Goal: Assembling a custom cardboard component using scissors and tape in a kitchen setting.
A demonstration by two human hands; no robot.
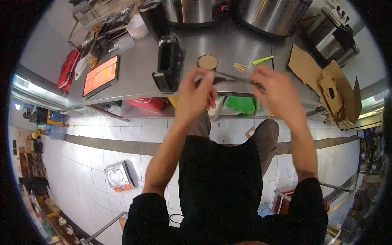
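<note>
My left hand point(196, 89) and right hand point(277, 90) seem clamped on a blurred dark strip point(223, 77); I'd judge the work unfinished.

A tablet point(101, 77) lies on the steel table point(136, 71) — torn cardboard point(346, 96) far right, a box point(117, 174) on the floor point(87, 163).

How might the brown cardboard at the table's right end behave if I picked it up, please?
The brown cardboard would probably feel light for its size, as its sheets look thin. It may flex or fold further, since parts already look bent. The hole in one piece could weaken it there.
</note>
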